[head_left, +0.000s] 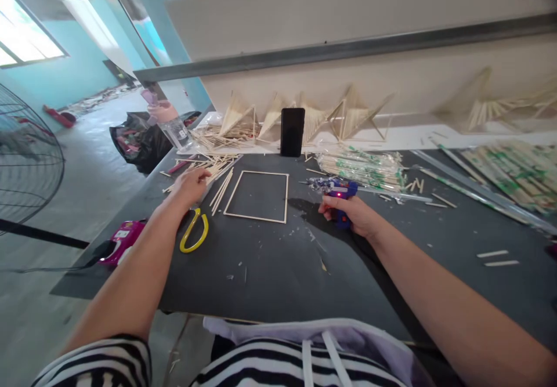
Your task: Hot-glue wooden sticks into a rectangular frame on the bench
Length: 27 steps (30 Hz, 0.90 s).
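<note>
Fingers [327, 206] of the right hand [350, 212] grip a blue glue gun [346, 188] right of the square stick frame [286, 198] on the desk [270, 282], while the left hand [190, 185], whether closed on anything I cannot tell, is at loose sticks [219, 163], far left.

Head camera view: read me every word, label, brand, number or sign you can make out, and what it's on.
No text can be read with certainty.
Clear plastic packets of pale wooden sticks: green print, too blurred.
Clear plastic bottle with a pink top: a mark, too small.
Magenta plastic box: pale marks, too small.
Blue plastic glue gun: no legible print.
</note>
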Motion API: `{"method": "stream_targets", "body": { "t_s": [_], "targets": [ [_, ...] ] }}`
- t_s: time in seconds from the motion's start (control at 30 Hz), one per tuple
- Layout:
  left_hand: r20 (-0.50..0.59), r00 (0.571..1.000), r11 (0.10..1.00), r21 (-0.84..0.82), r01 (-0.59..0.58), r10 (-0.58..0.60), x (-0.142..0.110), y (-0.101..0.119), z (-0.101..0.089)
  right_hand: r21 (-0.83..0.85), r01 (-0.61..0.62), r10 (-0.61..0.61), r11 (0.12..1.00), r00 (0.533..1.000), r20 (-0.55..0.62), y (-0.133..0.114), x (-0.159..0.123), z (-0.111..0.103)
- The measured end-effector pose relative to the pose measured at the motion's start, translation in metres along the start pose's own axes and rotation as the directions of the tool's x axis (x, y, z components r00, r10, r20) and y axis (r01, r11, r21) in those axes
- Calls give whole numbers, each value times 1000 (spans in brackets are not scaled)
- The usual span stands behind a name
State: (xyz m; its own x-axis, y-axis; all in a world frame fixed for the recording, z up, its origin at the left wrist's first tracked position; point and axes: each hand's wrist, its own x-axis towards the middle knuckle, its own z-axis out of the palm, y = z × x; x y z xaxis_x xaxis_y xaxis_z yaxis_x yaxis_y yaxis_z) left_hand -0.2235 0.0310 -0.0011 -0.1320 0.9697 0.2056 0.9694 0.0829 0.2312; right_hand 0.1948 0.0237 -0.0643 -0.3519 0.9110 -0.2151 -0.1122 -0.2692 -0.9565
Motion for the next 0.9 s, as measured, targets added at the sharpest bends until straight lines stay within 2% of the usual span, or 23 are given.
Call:
{"method": "stream_targets", "body": {
  "t_s": [0.13,0.33,0.4,0.5,0.63,0.9],
  "targets": [
    [217,961,973,-190,-129,169,-2,9,7,-20,-12,11,1000,1000,-20,1,0,0],
    [345,888,938,-273,-214,303,-1,17,10,-74,-21,19,997,999,-30,0,-2,1],
    [338,877,923,-301,-242,340,-5,18,12,-92,-25,21,995,999,-39,0,-2,2],
    [286,887,902,-348,-255,361,-11,15,18,-114,-38,31,993,998,-58,-1,-3,4],
    [292,860,884,-352,-309,417,-15,8,24,-164,-52,38,985,996,-86,0,-4,3],
    [229,844,842,-381,-381,485,-17,5,32,-215,-65,35,974,990,-140,4,-6,3]
  ]
}}
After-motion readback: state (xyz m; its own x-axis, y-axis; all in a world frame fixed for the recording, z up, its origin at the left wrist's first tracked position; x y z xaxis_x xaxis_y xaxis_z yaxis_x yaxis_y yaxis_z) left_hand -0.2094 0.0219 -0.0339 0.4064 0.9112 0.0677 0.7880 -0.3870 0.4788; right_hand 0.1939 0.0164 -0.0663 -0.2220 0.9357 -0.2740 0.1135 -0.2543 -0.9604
